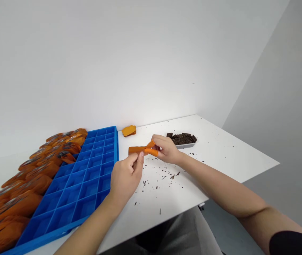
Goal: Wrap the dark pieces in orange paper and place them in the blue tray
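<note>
Both hands hold one flat orange strip [136, 149] just above the white table [220, 156]. My left hand [126, 176] pinches its near edge from below. My right hand [167, 148] grips its right end; the thumb and a finger wear orange finger cots. The strip's left end sticks out free. A blue tray of square compartments [87, 177] lies left of the hands, its visible cells empty.
Rows of orange pieces [34, 166] lie along the tray's far left side. A small stack of orange pieces [129, 130] sits behind the hands. A shallow tray of dark brown squares [184, 139] stands to the right, with dark crumbs scattered around. The table edge runs near my lap.
</note>
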`<state>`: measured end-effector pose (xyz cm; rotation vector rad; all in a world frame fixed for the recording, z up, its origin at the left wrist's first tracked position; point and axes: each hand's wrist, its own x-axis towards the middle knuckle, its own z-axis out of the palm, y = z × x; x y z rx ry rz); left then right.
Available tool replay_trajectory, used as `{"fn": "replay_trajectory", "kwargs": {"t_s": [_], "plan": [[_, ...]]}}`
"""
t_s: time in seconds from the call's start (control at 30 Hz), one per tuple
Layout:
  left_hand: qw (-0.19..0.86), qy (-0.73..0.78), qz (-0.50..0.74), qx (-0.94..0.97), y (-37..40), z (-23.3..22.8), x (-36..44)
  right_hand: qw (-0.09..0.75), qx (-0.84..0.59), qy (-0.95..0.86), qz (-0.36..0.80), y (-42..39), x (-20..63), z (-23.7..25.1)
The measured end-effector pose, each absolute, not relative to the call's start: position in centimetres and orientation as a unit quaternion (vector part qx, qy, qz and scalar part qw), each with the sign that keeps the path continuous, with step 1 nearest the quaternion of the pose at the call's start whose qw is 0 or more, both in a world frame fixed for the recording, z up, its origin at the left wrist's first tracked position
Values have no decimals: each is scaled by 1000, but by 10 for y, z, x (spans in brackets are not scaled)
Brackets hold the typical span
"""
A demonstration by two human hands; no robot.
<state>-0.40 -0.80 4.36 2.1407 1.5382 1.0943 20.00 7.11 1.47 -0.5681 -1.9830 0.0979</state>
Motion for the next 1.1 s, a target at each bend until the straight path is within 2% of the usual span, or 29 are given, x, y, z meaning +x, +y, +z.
{"fn": "replay_trajectory", "kwargs": {"t_s": [0.23,0.37,0.5,0.67,0.77,0.9,1.1], "plan": [[230,543,461,663,-8,44,-4,515,-233,-824,33,72,197,10],[260,501,547,618,-7,41,-3,500,-238,-832,39,73,195,7],[265,481,580,602,-9,39,-2,502,-249,-827,43,72,192,6],[243,510,513,647,-13,44,-2,512,-239,-824,45,72,192,6],[193,501,468,702,-15,48,-3,512,-237,-824,52,71,192,6],[141,494,475,714,-15,49,-5,526,-234,-816,55,70,191,7],[144,494,476,713,-15,47,-9,552,-250,-793,54,66,190,12]]}}
